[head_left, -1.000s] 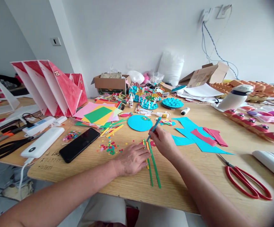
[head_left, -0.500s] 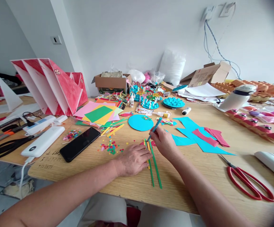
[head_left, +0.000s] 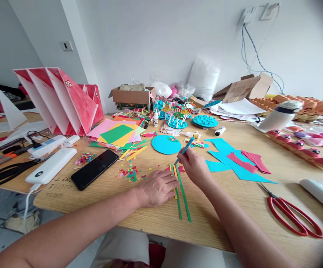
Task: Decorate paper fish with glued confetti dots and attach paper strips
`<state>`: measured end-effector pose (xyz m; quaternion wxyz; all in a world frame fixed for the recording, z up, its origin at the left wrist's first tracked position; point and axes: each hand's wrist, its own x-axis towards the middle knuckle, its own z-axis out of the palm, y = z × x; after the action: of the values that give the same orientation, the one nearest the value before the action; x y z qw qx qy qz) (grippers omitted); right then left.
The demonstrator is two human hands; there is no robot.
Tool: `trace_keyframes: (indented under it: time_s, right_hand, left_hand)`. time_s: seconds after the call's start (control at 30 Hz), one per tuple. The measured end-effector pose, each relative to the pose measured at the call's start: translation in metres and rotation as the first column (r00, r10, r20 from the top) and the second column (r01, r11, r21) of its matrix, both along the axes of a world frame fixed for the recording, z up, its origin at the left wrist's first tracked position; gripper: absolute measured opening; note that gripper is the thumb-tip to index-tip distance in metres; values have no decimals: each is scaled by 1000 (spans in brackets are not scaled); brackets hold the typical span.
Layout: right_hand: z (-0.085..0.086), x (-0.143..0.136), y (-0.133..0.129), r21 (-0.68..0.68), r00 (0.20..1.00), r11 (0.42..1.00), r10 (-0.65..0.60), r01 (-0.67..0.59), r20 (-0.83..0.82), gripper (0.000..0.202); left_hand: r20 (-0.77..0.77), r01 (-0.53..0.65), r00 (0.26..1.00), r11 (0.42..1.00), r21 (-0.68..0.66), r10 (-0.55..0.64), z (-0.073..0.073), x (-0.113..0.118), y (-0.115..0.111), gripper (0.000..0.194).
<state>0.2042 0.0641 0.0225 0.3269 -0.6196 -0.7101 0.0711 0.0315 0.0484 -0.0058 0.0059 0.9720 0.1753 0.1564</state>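
Note:
My left hand (head_left: pixel 158 188) lies flat on narrow green and yellow paper strips (head_left: pixel 183 199), its fingers stretched over them. Between the fingers of my right hand (head_left: pixel 195 163) is a slim blue pen (head_left: pixel 184 150). Its tip points down at the upper ends of the strips; whether it touches them I cannot tell. Small red paper pieces (head_left: pixel 181 169) lie beside those ends. Just beyond the hands is a blue paper circle (head_left: pixel 165 146) with a small coloured decoration near its upper right edge. Colourful paper dots (head_left: pixel 130 172) are scattered left of my left hand.
A black phone (head_left: pixel 95 169) and a white power bank (head_left: pixel 51 166) lie to the left. Blue paper offcuts (head_left: pixel 241 167) and red-handled scissors (head_left: pixel 292 216) are on the right. Stacked coloured sheets (head_left: pixel 116 133), glue bottles and blue decorated plates (head_left: pixel 205 121) stand farther back.
The pen in my right hand now leans farther to the right, its upper end shifted that way. My left hand stays in place on the strips.

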Motion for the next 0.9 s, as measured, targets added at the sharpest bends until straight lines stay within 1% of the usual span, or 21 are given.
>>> trace_keyframes:
  time_s: [0.23, 0.3, 0.37, 0.43, 0.5, 0.57, 0.63, 0.7, 0.77, 0.9]
  right_hand:
    - [-1, -2, -3, -8, 999, 1000, -7, 7, 40, 10]
    - [0, -3, -4, -15, 999, 1000, 2, -1, 42, 10]
    - [1, -3, -6, -22, 999, 1000, 13, -12, 41, 9]
    - [2, -4, -8, -28, 999, 999, 25, -23, 42, 10]
    - [3, -4, -10, -33, 998, 999, 36, -34, 45, 10]
    - [4, -4, -12, -41, 998, 998, 41, -39, 47, 10]
    - [5, -4, -15, -51, 998, 998, 39, -37, 48, 10]
    - [6, -5, -17, -60, 998, 998, 40, -36, 52, 9]
    - [6, -6, -19, -69, 997, 997, 41, -37, 58, 9]
    - [7, -7, -23, -78, 998, 996, 53, -49, 45, 12]
  left_hand:
    - [12, 9, 1000, 1000, -30, -8, -2, 0, 1, 28]
    - [41, 22, 999, 999, -38, -21, -2, 0, 1, 26]
    - [107, 15, 994, 998, -64, -8, 0, 0, 2, 24]
    - [209, -27, 976, 991, -129, 53, 2, -1, 5, 23]
    - [293, -80, 946, 975, -209, 141, 5, -2, 10, 23]
    - [325, -131, 921, 955, -267, 217, 8, -2, 17, 26]
    - [305, -185, 911, 936, -301, 278, 11, 0, 27, 30]
    - [261, -219, 914, 918, -332, 312, 13, 4, 38, 34]
    - [221, -207, 929, 913, -353, 296, 13, 10, 48, 35]
    - [133, -175, 963, 923, -343, 233, 7, 22, 62, 34]
